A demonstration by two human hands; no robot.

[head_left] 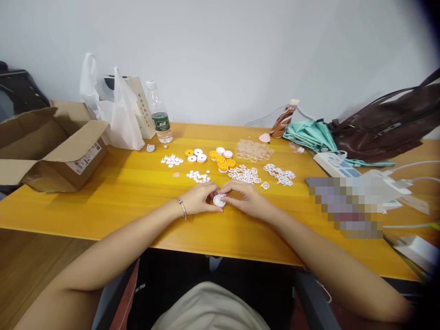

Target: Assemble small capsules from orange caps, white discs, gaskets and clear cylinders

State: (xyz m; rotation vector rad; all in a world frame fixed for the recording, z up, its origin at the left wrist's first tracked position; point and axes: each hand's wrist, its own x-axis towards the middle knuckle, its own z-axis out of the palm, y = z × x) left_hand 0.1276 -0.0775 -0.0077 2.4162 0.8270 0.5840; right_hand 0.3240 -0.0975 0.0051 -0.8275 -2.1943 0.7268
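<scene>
1. Two hands meet over the near part of the table (240,238): the left hand (202,198) pinches the white disc (218,201) at its edge between thumb and fingers, probably to steady it and leave its face open
2. The right hand (246,197) brings curled index finger and thumb together at the disc's other side, seemingly for fine control; exactly what those fingertips press is too small to tell
3. The disc sits between both hands, face up; whether it touches the table I cannot tell
4. Reels (201,158), rings (253,157), frames (245,174) and buttons (198,177) lie in separate clusters just beyond, apparently grouped by kind for easy reach
5. Box (91,167) and bottle (161,123) stand farther left, perhaps to free the middle
</scene>
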